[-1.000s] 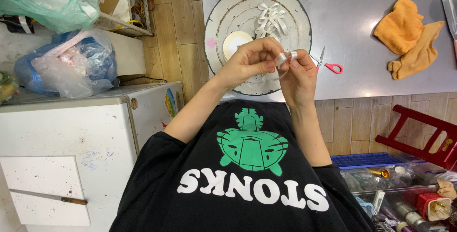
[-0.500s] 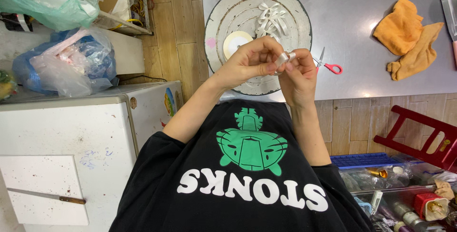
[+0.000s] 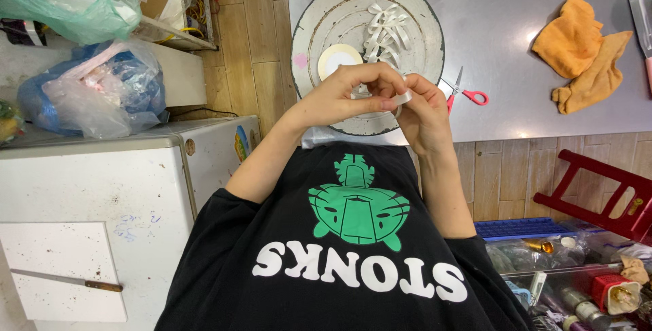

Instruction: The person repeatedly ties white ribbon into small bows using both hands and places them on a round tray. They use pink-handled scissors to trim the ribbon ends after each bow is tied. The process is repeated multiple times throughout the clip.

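Both hands meet above the near edge of a round white tray (image 3: pixel 319 25) on the grey table (image 3: pixel 516 5). The left hand (image 3: pixel 339 97) is closed, its fingers pinching a strip of white ribbon (image 3: pixel 402 98). The right hand (image 3: pixel 424 117) is also closed on the same ribbon, holding its folded end between thumb and fingertips. The ribbon sits between the two hands, just over the tray's rim. On the tray lie a roll of tape (image 3: pixel 337 59) and a bundle of ribbon bows (image 3: pixel 388 32). Red-handled scissors (image 3: pixel 465 92) lie on the table just beside the right hand, and an orange cloth (image 3: pixel 584 52) rests well apart.
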Motion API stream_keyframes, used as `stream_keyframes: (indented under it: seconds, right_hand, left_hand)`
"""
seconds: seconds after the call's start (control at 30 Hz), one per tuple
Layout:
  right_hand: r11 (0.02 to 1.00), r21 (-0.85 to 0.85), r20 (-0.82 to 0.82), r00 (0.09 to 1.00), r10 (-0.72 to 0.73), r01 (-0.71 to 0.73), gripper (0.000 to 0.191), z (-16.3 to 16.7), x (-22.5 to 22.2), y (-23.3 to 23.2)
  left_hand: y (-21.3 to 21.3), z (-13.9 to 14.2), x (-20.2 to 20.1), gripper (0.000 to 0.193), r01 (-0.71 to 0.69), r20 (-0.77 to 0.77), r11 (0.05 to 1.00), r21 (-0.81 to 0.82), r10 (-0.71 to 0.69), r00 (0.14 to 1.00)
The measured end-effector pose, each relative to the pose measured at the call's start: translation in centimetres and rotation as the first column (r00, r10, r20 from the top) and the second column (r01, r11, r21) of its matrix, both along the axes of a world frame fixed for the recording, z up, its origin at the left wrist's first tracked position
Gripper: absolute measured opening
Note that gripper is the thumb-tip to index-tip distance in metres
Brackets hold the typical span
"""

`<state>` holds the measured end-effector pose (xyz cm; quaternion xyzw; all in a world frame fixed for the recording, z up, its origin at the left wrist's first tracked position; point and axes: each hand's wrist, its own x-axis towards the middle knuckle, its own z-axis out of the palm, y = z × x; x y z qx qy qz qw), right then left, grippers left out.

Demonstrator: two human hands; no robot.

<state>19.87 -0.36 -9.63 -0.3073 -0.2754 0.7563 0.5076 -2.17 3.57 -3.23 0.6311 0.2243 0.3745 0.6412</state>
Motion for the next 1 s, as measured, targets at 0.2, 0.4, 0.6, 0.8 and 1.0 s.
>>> stream_keyframes:
  seconds: [0.2, 0.4, 0.6, 0.8, 1.0]
  right_hand:
    - [0.991, 0.085, 0.209, 0.970, -0.123, 0.107, 0.013, 0.1, -0.5, -0.6]
    - [0.994, 0.079, 0.175, 0.981, -0.082, 0.069, 0.017, 0.5, 0.2, -0.6]
    - [0.997, 0.078, 0.021, 1.000, -0.019, 0.018, 0.030, 0.6, 1.0, -0.8]
    - [0.990, 0.113, 0.173, 0.980, -0.102, 0.083, 0.023, -0.5, 1.0, -1.2]
    - [0.987, 0.109, 0.038, 0.991, -0.125, 0.121, 0.020, -0.7, 0.5, -1.2]
  left_hand:
    - [-0.7, 0.0, 0.8, 0.018, -0.103, -0.060, 0.994, -0.048, 0.100, 0.993]
    - [-0.7, -0.4, 0.9, 0.024, -0.091, 0.009, 0.991, -0.098, 0.092, 0.996]
    - [-0.8, -0.5, 1.0, 0.025, 0.012, 0.086, 0.972, -0.233, 0.008, 0.996]
    - [-1.2, -1.0, 1.6, 0.024, 0.018, 0.135, 0.958, -0.285, 0.022, 0.991]
    - [-1.8, -2.0, 2.1, 0.036, -0.004, 0.225, 0.946, -0.324, 0.081, 0.971]
